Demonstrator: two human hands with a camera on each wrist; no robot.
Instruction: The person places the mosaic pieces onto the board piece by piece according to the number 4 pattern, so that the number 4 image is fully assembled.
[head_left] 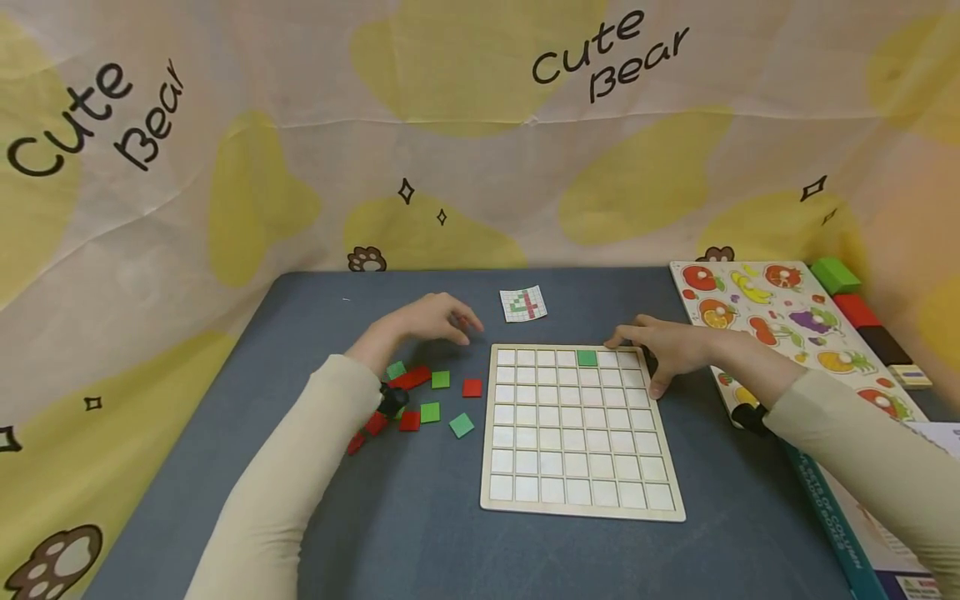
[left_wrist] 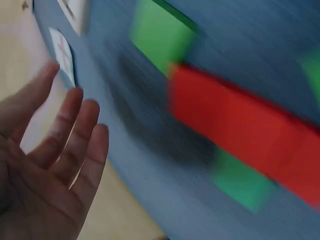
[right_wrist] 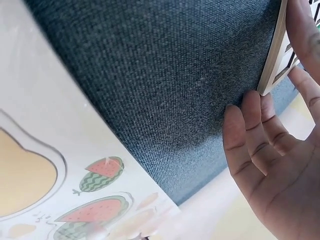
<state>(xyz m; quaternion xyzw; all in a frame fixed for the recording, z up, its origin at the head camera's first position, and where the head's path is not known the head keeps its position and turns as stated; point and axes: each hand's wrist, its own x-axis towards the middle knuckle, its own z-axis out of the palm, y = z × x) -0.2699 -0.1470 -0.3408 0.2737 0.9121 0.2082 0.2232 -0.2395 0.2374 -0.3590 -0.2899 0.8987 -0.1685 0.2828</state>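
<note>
A pale wooden grid board lies flat on the table, its squares white except for one green tile in the far row. My right hand holds the board's far right corner, thumb along the right side and fingers at the far edge. Loosely bent and holding nothing, my left hand hovers above the table, left of a small pattern card. Loose red tiles and green tiles lie left of the board, some partly hidden by the left wrist. Red pieces look blurred in the left wrist view.
A fruit-picture board lies at the right, with green, red and dark blocks along its far side. Nearer, under the right forearm, is a teal-edged book or box. A patterned cloth hangs behind the table.
</note>
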